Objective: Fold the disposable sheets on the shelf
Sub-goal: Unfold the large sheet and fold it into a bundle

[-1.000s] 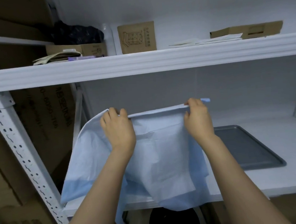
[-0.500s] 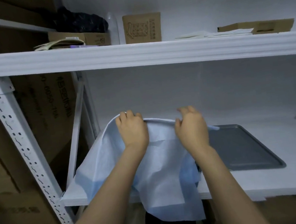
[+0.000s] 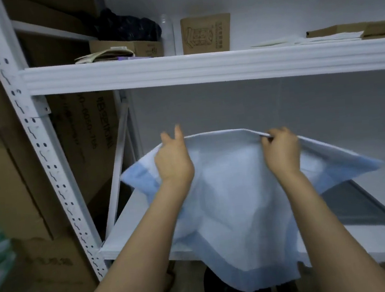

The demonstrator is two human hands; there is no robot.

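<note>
A light blue disposable sheet (image 3: 234,196) with darker blue borders hangs spread above the lower white shelf (image 3: 133,225). My left hand (image 3: 172,158) pinches its top edge on the left, thumb and a finger sticking up. My right hand (image 3: 281,152) grips the same top edge on the right. The top edge is stretched between both hands. The sheet's lower part drapes over the shelf's front edge, and its right corner reaches out over a grey tray (image 3: 359,206).
The grey tray lies on the lower shelf at the right, partly covered by the sheet. An upper shelf (image 3: 202,66) holds cardboard boxes (image 3: 206,33), papers and a dark bag. A perforated white upright (image 3: 34,138) and large cartons stand at the left. A dark round object sits below.
My hands have moved apart along the top edge, and the sheet has spread wider, its right corner now over the tray. The view has shifted slightly to the left.
</note>
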